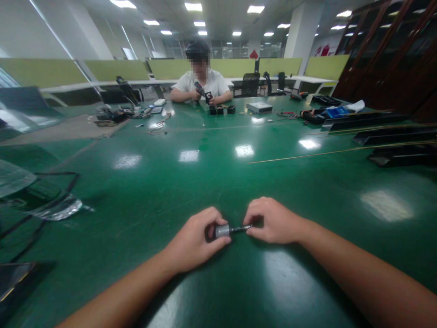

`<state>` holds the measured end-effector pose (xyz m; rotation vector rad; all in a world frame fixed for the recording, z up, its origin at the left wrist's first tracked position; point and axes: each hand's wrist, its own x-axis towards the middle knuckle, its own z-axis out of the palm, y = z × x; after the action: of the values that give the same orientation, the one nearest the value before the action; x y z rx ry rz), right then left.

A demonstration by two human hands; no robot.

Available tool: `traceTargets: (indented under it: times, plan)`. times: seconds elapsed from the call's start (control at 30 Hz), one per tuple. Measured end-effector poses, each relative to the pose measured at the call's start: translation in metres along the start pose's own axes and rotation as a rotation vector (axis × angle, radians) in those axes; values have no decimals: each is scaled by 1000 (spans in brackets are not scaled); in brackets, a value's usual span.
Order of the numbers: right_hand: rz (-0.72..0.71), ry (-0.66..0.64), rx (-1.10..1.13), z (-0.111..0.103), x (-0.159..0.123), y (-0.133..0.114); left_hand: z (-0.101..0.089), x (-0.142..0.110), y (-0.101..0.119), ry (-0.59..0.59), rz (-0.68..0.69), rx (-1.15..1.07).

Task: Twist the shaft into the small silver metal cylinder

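Lime partitions (116, 71), white pillar (303, 32), ceiling lights (193, 7) — lit

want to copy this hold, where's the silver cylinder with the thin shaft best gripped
Probably around the thick silver cylinder itself, coming from the left, thumb and fingers on opposite sides, as the left hand does: it is wider than the shaft, which points toward the right hand.

Metallic-looking cylinder (223, 231), glossy (smooth) tabletop (211, 182).
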<state>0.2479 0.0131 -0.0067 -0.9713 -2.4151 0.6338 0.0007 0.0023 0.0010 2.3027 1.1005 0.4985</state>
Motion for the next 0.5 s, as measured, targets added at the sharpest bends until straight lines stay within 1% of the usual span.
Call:
traceTargets:
  times: [0.3, 0.4, 0.5]
  plan:
    - [126, -77, 92, -19, -5, 13, -2, -1, 2, -5, -1, -4]
    - [149, -93, 133, -22, -5, 16, -2, -1, 2, 5, 10, -6]
    - [143, -98, 143, -20, -5, 16, -2, -1, 2, 3, 22, -18]
